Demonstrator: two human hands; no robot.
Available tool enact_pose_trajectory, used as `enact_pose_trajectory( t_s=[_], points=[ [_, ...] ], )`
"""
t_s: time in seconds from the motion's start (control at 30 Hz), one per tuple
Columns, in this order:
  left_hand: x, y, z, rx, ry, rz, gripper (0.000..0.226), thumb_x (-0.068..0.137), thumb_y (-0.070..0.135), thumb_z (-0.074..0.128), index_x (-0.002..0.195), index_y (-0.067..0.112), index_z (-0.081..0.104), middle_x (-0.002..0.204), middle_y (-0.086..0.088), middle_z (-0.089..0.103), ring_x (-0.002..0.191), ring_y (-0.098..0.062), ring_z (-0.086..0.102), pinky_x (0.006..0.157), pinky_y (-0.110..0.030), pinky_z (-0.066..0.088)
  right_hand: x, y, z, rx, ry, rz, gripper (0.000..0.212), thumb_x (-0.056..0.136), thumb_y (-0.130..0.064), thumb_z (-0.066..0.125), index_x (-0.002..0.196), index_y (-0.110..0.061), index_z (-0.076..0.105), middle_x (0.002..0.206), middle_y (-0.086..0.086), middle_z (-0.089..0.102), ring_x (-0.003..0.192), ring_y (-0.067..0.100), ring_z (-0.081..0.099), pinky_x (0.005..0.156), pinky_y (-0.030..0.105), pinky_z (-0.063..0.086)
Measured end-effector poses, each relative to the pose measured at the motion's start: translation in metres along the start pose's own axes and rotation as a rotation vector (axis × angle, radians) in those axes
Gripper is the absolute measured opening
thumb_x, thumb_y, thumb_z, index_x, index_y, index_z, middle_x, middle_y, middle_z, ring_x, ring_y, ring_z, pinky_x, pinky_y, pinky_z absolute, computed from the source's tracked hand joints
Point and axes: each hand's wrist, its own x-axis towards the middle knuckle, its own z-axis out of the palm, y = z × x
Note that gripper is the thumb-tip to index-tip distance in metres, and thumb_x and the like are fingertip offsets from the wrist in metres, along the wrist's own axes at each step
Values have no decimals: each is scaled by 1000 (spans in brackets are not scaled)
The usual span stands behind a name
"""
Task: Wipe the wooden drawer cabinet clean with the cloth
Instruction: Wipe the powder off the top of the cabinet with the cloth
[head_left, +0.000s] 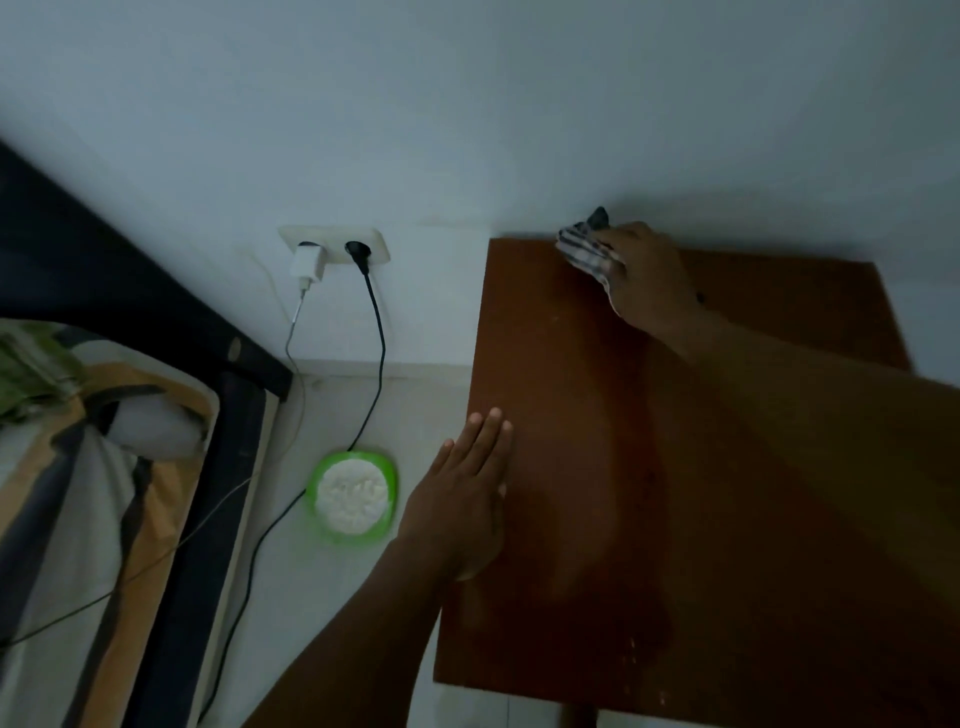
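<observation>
The brown wooden cabinet top (597, 467) fills the right half of the head view, its back edge against the wall. My right hand (649, 275) is at the back edge near the far left corner and grips a striped cloth (584, 249) bunched under its fingers, pressed onto the wood. My left hand (462, 493) lies flat with straight fingers on the cabinet's left edge. The drawers below are hidden from this angle.
A wall socket (335, 247) holds a white charger and a black plug, their cables running down to the floor. A green round device (353, 499) sits on the floor left of the cabinet. A bed with patterned bedding (93, 493) lies at the far left.
</observation>
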Motion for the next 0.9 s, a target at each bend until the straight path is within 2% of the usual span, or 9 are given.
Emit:
enact_pose_trajectory(
  t_s=[0.07, 0.13, 0.3, 0.4, 0.5, 0.57, 0.63, 0.73, 0.9],
  points=[
    [-3, 2, 3, -28, 9, -17, 64, 103, 31, 27, 155, 25, -10, 162, 8, -20, 145, -8, -27, 121, -33, -4, 14, -10, 21, -100, -78, -18, 44, 93, -13, 54, 136, -22, 56, 136, 14, 55, 115, 42, 50, 96, 48, 44],
    [-3, 0, 2, -18, -6, -14, 64, 103, 32, 27, 156, 26, -9, 162, 9, -21, 145, -7, -27, 120, -32, -5, -8, -30, 30, -111, -63, -90, 44, 89, -6, 57, 131, -20, 62, 134, 12, 57, 111, 44, 48, 88, 50, 45],
    [-1, 0, -2, -7, -64, -32, 65, 103, 32, 29, 155, 26, -10, 161, 10, -22, 146, -9, -25, 121, -35, -2, -146, -46, 18, 9, -117, -316, 45, 88, 3, 59, 125, -22, 68, 129, 5, 62, 100, 32, 45, 82, 40, 39],
    [-1, 5, -4, -19, -64, -53, 65, 103, 30, 28, 156, 25, -9, 162, 7, -20, 147, -11, -24, 123, -39, 1, -243, -46, 6, 64, -194, -457, 32, 97, -10, 53, 117, -26, 71, 127, 3, 64, 102, 27, 44, 90, 39, 39],
    [0, 8, -6, -4, -85, -64, 64, 104, 30, 26, 155, 23, -10, 162, 4, -20, 147, -14, -23, 123, -40, 2, -284, -43, -10, 96, -229, -560, 37, 105, -22, 36, 116, -27, 71, 125, -1, 64, 108, 22, 46, 95, 36, 40],
    [1, 12, -5, -5, -75, -78, 64, 104, 31, 27, 156, 20, -8, 163, 2, -18, 148, -16, -20, 123, -42, 4, -269, -31, -16, 109, -167, -492, 33, 100, -21, 42, 122, -24, 67, 128, 2, 61, 109, 27, 49, 93, 40, 42],
    [0, 19, -3, -8, -52, -90, 64, 103, 33, 27, 157, 16, -4, 164, -2, -14, 150, -18, -16, 123, -42, 5, -230, -11, -22, 35, -49, -365, 38, 104, -28, 33, 129, -20, 60, 130, 11, 60, 109, 36, 54, 92, 47, 47],
    [-10, 33, 5, -21, -49, -112, 64, 104, 36, 24, 156, 13, -6, 163, -5, -16, 150, -21, -17, 123, -39, 0, -174, 22, -29, -124, -14, -220, 51, 103, -34, 29, 123, -5, 65, 126, 23, 63, 107, 44, 60, 88, 53, 50],
    [-44, 53, 23, -32, -44, -91, 67, 103, 41, 24, 156, 13, -7, 164, -5, -17, 149, -20, -18, 123, -41, -1, -214, -1, 2, -168, -14, 105, 49, 100, -36, 33, 137, -16, 57, 142, 11, 53, 124, 40, 44, 94, 54, 42]
  ],
)
